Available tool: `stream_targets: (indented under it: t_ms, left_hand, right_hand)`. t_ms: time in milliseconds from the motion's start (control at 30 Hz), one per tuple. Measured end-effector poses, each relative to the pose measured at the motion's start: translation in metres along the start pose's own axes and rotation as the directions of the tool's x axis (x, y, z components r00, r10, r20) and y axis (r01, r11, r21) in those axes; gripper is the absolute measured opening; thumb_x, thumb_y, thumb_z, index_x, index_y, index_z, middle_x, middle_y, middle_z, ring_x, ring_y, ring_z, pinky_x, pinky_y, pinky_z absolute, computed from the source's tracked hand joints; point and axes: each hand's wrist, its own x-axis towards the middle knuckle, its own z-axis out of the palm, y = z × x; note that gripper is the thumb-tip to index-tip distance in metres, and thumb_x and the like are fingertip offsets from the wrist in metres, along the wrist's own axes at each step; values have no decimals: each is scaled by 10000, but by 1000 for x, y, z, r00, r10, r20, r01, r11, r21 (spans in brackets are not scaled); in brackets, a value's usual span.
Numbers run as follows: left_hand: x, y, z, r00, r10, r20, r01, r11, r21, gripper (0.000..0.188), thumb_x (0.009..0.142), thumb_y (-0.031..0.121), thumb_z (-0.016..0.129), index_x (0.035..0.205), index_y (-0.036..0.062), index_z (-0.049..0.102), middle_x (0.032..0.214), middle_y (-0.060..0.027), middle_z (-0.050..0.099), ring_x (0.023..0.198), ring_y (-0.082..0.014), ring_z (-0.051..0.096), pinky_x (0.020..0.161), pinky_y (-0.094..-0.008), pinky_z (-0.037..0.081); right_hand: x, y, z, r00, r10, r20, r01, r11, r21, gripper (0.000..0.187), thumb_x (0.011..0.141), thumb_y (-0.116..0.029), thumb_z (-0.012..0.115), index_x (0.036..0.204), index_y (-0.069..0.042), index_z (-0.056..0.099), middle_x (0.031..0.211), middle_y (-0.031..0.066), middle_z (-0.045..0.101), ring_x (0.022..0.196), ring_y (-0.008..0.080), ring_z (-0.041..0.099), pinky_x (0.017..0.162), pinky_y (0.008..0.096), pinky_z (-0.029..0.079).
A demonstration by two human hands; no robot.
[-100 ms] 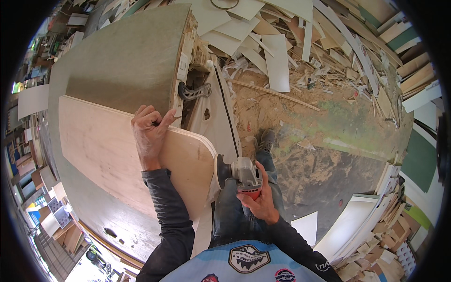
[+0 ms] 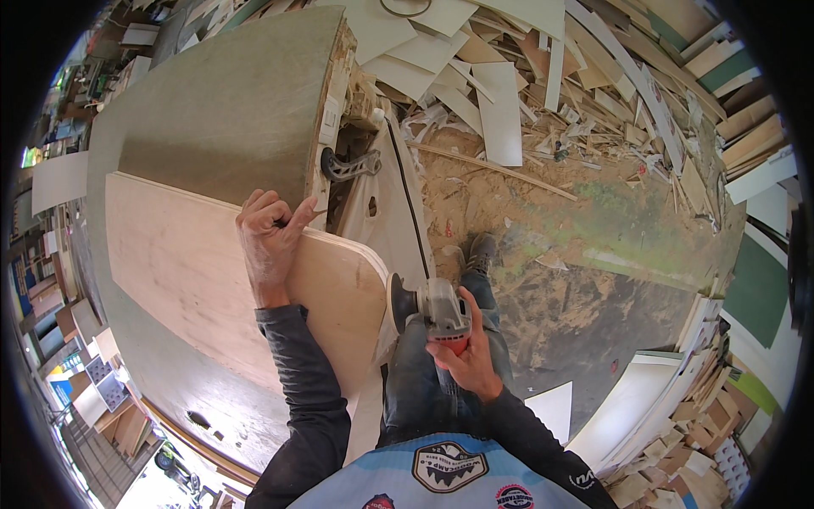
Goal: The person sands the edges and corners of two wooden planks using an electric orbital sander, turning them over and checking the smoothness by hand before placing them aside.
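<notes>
Your right hand is wrapped around a grey-and-red handheld power tool, its dark round disc upright at the rounded end of a pale, flat wooden board. The board lies on a grey-topped counter, that end overhanging. Your left hand, fingers curled, rests on the board's far edge; whether it grips, you cannot tell.

Two bare hands show: one left hand and one right hand, with two dark sleeves. There is one power tool bearing one round disc. One bench stands on the left, with one black knob and one dark cord beside it. Three badges mark the person's blue top. Far off, scrap pieces lie too jumbled to count.
</notes>
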Motion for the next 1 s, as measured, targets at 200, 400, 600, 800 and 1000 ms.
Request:
stream_targets:
  t_ms: [200,400,600,800,1000]
  left_hand:
    - [0,-2,0,998,-55,2,55,998,10,510,751,151,872,541,-14,437,561,-65,382,598,-223,367,568,-392,312]
    - [0,-1,0,1000,-13,2,13,1000,23,473,756,36,851,546,-28,433,562,-57,380,589,-187,345,535,-376,280]
    - [1,1,-1,999,-52,3,52,998,30,503,750,138,869,537,-14,439,558,-64,385,599,-221,373,566,-384,309]
    - [1,5,0,1000,-19,-9,19,1000,2,470,758,34,847,546,-26,432,558,-58,373,587,-190,339,540,-374,276]
    - [0,2,0,999,-32,0,32,999,7,456,759,34,845,551,-25,444,557,-58,378,587,-189,337,539,-374,274]
  right_hand:
    - [12,1,-7,1000,-9,21,10,1000,-22,988,845,-149,798,1592,-25,163,1310,149,617,1149,231,629,990,333,481]
    - [4,-13,-9,997,-40,62,43,998,-52,987,845,-145,799,1592,-27,165,1189,115,680,1028,192,667,951,316,499]
    - [21,-13,-16,995,76,64,-73,996,-52,1004,835,-139,808,1595,-32,160,1150,107,704,965,186,688,923,316,513]
    - [11,-20,-19,993,-37,112,46,995,-85,1001,839,-137,806,1596,-33,159,1192,122,693,988,186,686,940,325,510]
    - [17,-1,-14,998,50,40,-49,998,-25,993,839,-139,813,1587,-25,170,1200,128,679,1040,196,673,962,325,502]
